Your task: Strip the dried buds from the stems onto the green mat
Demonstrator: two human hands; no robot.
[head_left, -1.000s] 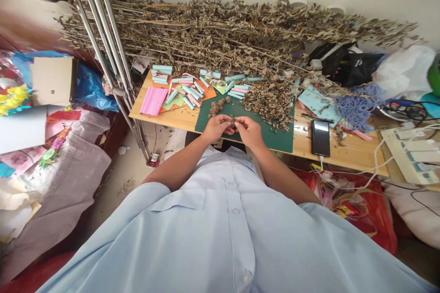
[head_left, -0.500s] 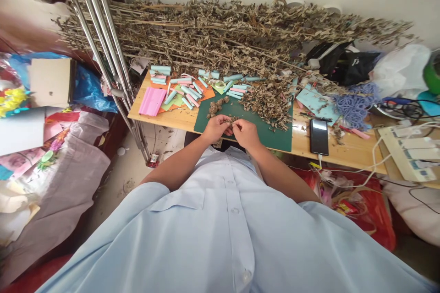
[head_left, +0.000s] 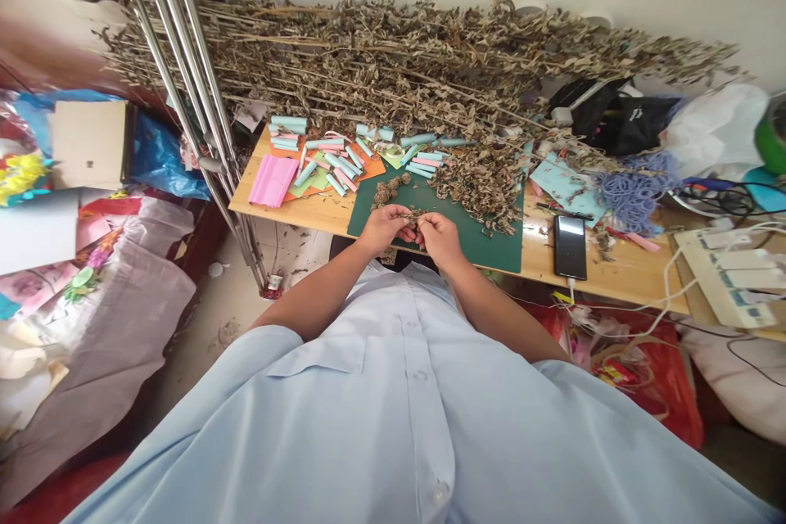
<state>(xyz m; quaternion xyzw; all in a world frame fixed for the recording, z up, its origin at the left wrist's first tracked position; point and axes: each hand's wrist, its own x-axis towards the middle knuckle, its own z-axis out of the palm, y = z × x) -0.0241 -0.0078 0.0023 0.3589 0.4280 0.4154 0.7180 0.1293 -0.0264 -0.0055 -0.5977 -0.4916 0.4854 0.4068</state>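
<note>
My left hand (head_left: 386,231) and my right hand (head_left: 440,236) meet over the front edge of a green cutting mat (head_left: 491,252). Between their pinched fingertips is a small clump of dried leaves (head_left: 413,218), partly covered by the fingers. A bunched lump of dried plant matter (head_left: 386,191) lies on the mat just beyond my left hand. Farther right on the mat spreads a heap of loose dried leaves (head_left: 482,188). Rolled blue and pink paper tubes (head_left: 336,164) lie on orange and green sheets at the left.
Long dried leafy stalks (head_left: 393,57) are piled along the wall. A phone (head_left: 570,246) with a cable lies right on the wooden table (head_left: 295,211), near a power strip (head_left: 728,274) and purple yarn (head_left: 639,188). Metal crutches (head_left: 184,57) lean at the left, beside a pink folded paper (head_left: 273,180).
Both hands stay in almost the same place, with a slight shift of the fingers around the dried leaves. The view has moved very slightly.
</note>
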